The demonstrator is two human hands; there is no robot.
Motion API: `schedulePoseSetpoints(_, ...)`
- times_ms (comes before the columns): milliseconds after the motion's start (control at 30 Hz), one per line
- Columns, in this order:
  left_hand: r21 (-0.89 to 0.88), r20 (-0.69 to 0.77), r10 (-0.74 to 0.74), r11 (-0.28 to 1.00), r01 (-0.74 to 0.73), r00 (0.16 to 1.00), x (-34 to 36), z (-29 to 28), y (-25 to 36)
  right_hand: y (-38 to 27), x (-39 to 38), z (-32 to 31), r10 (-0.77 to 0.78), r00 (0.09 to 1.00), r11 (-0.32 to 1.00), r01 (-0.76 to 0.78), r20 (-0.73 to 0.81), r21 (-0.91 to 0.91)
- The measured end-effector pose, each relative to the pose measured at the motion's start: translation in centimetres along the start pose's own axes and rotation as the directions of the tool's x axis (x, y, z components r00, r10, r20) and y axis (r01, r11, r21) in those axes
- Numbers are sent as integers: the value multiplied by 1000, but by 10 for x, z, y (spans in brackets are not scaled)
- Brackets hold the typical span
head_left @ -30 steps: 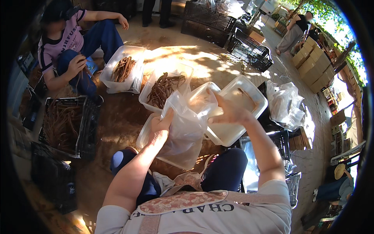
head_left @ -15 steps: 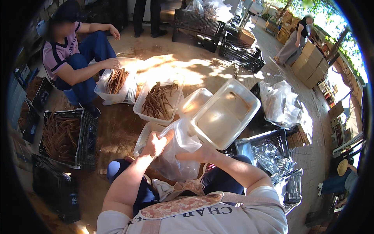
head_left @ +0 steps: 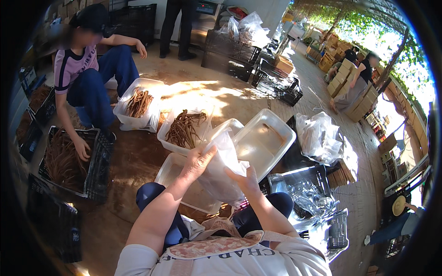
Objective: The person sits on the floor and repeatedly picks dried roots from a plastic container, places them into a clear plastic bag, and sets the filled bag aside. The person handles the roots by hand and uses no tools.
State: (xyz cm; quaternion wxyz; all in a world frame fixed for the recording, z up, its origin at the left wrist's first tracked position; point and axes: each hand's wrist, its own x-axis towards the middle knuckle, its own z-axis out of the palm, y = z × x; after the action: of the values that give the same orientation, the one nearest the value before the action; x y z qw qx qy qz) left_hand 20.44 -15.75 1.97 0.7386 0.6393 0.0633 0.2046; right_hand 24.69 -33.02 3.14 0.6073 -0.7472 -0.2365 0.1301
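Observation:
Between my two hands hangs a clear plastic bag (head_left: 218,177), its upper part raised. My left hand (head_left: 199,163) grips the bag's left side, thumb pointing up. My right hand (head_left: 245,180) pinches the bag's right edge. Partly hidden behind the bag and my left forearm is a pale plastic tub (head_left: 171,171). Just beyond my left hand, a tub (head_left: 162,138) contains brown, dried root-like strips (head_left: 185,129). A large pale tub (head_left: 281,149) leans at an angle beyond my right hand, over a smaller tub (head_left: 230,124).
At left, a co-worker's hand (head_left: 82,149) reaches into a black crate (head_left: 99,170) of brown strips. Another tub (head_left: 154,87) of strips stands nearby. To my right are a crate of clear plastic packaging (head_left: 306,195) and a pile of plastic bags (head_left: 317,138). Stacked black crates (head_left: 230,48) stand farther back.
My hands have lifted the bag and shifted slightly right, uncovering more of the tub beneath. The co-worker's hand has moved from the tub of strips down to the black crate.

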Motion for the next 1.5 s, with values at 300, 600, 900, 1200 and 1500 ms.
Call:
schedulePoseSetpoints(300,-127,-315,-267,963,238,911,-11,-12,-21,18,12,-7,120,947,992,-129,299,9)
schedulePoseSetpoints(600,-274,-632,9,933,-234,775,-2,-68,30,111,74,-156,548,724,650,-684,-420,-331)
schedulePoseSetpoints(900,-182,-807,26,940,-290,590,7,-102,27,160,61,-76,153,966,317,-249,-210,-915)
schedulePoseSetpoints(1200,-246,-799,12,906,-345,601,5,-106,25,160,79,-82,283,959,180,-65,-12,-981)
schedulePoseSetpoints(1500,-233,-780,22,918,-322,626,3,-98,30,118,60,-77,31,962,394,239,273,-888)
